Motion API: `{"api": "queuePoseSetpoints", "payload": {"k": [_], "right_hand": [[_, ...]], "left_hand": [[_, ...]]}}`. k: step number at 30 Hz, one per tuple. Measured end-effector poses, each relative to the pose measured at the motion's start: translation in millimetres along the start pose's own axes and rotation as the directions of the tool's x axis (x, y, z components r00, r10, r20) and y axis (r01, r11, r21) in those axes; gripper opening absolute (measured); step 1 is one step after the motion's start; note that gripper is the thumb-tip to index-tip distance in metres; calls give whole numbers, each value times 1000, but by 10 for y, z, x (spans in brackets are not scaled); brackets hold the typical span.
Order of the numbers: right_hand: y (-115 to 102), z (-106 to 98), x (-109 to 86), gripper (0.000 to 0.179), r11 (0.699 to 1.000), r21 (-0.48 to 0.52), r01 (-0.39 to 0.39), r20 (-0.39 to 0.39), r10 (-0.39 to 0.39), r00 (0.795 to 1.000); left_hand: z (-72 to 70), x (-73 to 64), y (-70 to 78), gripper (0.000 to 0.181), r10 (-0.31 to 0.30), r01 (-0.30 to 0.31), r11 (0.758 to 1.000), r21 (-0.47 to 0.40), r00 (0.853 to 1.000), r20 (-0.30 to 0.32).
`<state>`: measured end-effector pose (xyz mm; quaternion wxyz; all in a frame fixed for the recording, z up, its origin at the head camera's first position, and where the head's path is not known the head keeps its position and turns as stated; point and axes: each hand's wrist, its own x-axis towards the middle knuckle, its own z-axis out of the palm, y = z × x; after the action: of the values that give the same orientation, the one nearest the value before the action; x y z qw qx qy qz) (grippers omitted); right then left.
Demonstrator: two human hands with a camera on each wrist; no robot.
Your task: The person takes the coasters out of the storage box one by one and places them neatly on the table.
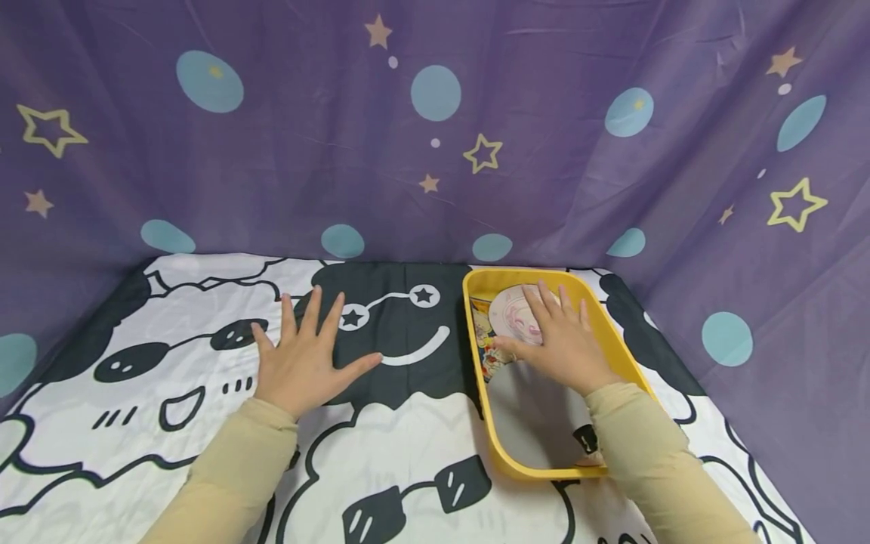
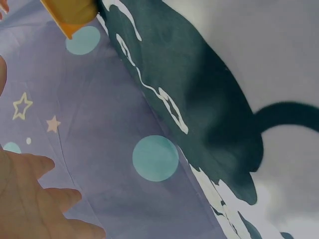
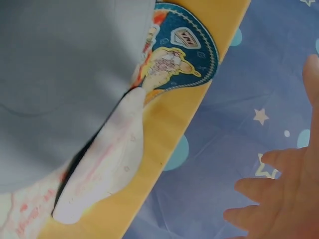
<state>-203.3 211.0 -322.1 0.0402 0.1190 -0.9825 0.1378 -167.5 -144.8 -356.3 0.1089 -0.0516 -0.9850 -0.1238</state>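
Note:
My left hand (image 1: 299, 370) hovers palm down, fingers spread and nothing held, over the black printed part of the cloth. In the left wrist view that hand (image 2: 27, 199) shows its fingers apart. Over the yellow tray (image 1: 537, 474) my right hand (image 1: 567, 347) is spread too, overlapping a round pink-and-white printed piece (image 1: 506, 311) in the head view. A large grey flat piece (image 1: 533, 412) lies in the tray. The right wrist view shows a blue rounded piece with a cartoon print (image 3: 202, 59) beside a pale pink piece (image 3: 112, 164) with a dark edge.
A small black patch (image 1: 585, 438) shows inside the tray near my right sleeve (image 1: 646, 438). The black-and-white cartoon cloth (image 1: 414, 423) covers the surface. Behind and at the sides hangs a purple curtain (image 1: 285, 166) with stars and blue dots.

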Motion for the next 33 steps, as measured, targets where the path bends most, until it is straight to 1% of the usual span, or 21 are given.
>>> {"api": "queuePoseSetpoints", "payload": {"k": [8, 12, 18, 25, 33], "right_hand": [[59, -146, -57, 100, 1000, -15, 25, -26, -25, 999], [88, -214, -80, 101, 1000, 1, 20, -16, -20, 1000], [137, -317, -110, 103, 999, 47, -18, 26, 16, 1000], [224, -408, -124, 101, 995, 89, -38, 53, 34, 998], [366, -521, -154, 97, 984, 147, -103, 94, 90, 992]], "left_hand": [[-24, -9, 75, 110, 18, -17, 1000, -21, 1000, 9], [-37, -2, 105, 110, 25, -24, 999, -33, 1000, 18], [-54, 4, 126, 110, 24, -23, 999, -36, 999, 35], [-47, 23, 186, 110, 39, -37, 998, -42, 999, 38], [-89, 48, 252, 109, 55, -53, 997, -48, 998, 40]]}}
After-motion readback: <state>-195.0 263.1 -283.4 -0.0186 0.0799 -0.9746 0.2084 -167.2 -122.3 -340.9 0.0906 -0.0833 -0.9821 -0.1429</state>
